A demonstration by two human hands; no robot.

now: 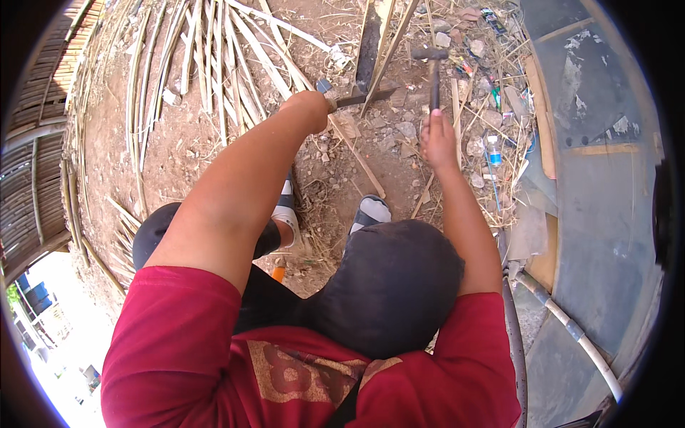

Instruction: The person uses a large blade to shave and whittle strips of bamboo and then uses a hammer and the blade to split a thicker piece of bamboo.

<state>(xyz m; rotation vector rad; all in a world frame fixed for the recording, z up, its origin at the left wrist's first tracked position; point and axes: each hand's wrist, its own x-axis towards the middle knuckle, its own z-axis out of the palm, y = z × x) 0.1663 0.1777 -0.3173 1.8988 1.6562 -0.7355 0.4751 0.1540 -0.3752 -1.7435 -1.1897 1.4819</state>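
Note:
My left hand [308, 111] is wrapped round the handle of a knife [377, 97] with a broad dark blade. The blade points right and crosses the near end of a long split bamboo piece [369, 46], dark on its upper face. Whether the blade is into the bamboo or only against it, I cannot tell. To the right, my right hand [438, 139] grips a hammer [434, 78] by its dark handle. The hammer head points away from me, to the right of the blade and apart from it.
Many pale bamboo strips [207, 57] lie on the dirt ground at the far left. Litter and a small plastic bottle [494, 151] lie at the right, beside a grey board [596, 185]. A bamboo wall [32, 171] stands at the left. My sandalled feet [372, 210] are close below the work.

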